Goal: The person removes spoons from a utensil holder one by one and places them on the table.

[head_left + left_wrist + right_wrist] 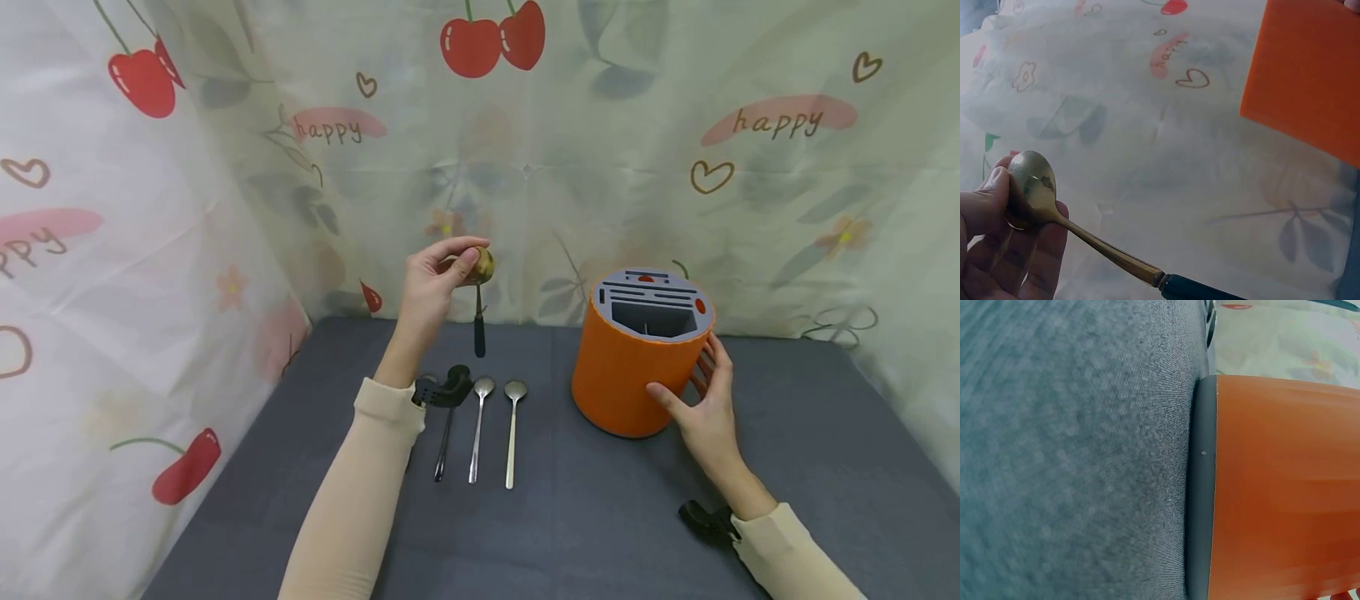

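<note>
My left hand (429,279) pinches a gold spoon with a dark green handle (1034,190) by its bowl, between thumb and fingers. The spoon hangs in the air above the far part of the table, handle pointing down in the head view. An orange cylindrical knife block (626,379) with a grey slotted top stands upright on the table, right of the spoon. Around its right side my right hand (708,417) grips, thumb on the front and fingers behind. In the right wrist view the orange wall and dark base of the block show, resting on the cloth.
Two silver spoons (483,387) (515,390) and a dark-handled piece (444,446) lie in a row on the grey tablecloth (592,517). The left wrist and its camera (450,390) partly hide the row's left end. A patterned curtain (525,192) rises behind the table.
</note>
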{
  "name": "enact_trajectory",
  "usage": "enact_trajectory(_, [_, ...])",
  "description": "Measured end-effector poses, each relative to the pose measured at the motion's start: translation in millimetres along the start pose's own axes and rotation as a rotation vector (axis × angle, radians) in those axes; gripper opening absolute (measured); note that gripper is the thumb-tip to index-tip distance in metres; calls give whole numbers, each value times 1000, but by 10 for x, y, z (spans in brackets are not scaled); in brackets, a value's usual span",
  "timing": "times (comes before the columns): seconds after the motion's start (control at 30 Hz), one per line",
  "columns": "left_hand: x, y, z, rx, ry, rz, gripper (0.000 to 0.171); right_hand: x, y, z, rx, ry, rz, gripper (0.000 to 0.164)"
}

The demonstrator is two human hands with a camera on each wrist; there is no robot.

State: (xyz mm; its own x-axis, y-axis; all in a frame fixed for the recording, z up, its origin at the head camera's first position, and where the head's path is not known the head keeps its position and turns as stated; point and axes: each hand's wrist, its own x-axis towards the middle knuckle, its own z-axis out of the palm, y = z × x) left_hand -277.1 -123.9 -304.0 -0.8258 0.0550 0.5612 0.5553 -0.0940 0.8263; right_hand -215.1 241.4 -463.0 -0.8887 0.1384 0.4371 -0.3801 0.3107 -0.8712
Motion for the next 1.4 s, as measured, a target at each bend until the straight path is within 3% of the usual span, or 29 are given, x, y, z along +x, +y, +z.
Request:
enact_trajectory(0.43, [9,-38,-440,44,18,-151,29,-1,-28,-3,-5,-3,-4,102])
enact_trajectory(0.8, [-28,-73,-838,108,58,-230,38,9,-26,-6,0,-4,-3,103])
enact_trajectory(1.1, [-78,-159,-1065,95,79,-299,38,13,-14,-2,4,-6,-1,103])
enact_trajectory(1.4, [-160,-290,-1304,296,70,-387,36,5,-21,-5,2,-6,-13,102])
